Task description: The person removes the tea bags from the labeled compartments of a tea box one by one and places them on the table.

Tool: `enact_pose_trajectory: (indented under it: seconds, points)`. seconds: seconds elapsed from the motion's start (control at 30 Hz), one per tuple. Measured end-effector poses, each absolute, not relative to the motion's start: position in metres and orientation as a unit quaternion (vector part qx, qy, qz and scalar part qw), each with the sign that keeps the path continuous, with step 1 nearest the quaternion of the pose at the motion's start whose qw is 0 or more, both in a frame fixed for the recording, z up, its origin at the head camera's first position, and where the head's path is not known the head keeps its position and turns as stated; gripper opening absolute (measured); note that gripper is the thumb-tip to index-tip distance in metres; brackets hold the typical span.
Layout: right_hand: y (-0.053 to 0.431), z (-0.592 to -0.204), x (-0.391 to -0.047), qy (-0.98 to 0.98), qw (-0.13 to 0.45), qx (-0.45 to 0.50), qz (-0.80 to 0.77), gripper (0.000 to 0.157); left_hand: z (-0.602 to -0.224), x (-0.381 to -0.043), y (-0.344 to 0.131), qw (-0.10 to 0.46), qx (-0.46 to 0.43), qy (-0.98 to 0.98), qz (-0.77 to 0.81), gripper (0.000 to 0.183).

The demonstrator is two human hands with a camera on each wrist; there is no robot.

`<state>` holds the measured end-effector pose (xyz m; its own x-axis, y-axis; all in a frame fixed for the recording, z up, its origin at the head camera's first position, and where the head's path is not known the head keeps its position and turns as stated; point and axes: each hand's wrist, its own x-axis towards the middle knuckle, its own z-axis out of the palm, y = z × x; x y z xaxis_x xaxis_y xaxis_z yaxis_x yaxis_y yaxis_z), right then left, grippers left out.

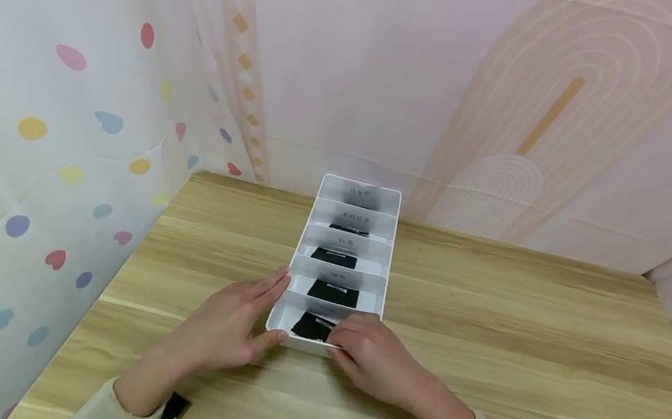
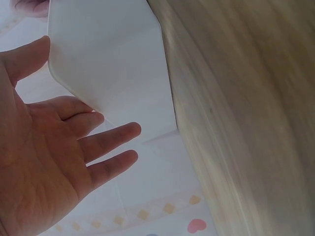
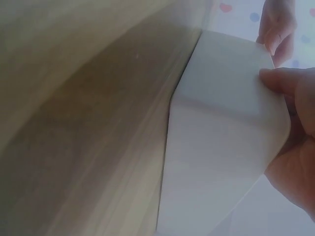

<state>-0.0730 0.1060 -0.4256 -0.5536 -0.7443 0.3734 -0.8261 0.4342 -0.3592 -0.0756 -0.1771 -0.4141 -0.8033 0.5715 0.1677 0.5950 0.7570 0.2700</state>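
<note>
Through the head view, my farthest, I look forward and down, the box [image 1: 372,285] at six o'clock. My wrist views face its outside from close by, at twelve in the left, four in the right; both share the tabletop [image 1: 515,343].

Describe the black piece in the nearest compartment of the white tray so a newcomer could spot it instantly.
On the wooden table stands a long white tray split crosswise into five. Look in the compartment nearest the person for a flat black piece. Unlike the black pieces farther back, it lies askew, partly hidden by the right grip.
</note>
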Motion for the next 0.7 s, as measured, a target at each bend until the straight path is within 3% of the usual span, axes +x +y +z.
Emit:
enact_pose_trajectory:
  seconds: [0.27,0.7]
  points:
    - [0.1070,-0.4260,-0.0723,-0.840,0.064,0.444,0.305,0.006,-0.4151,-0.0752,-0.1776,0.036,-0.309,-0.937,-0.161,0.084]
    - [0.1090,-0.4264,-0.0704,-0.825,0.123,0.445,0.326,0.011,-0.4153,-0.0755,-0.1768,0.034,-0.305,-0.938,-0.162,0.083]
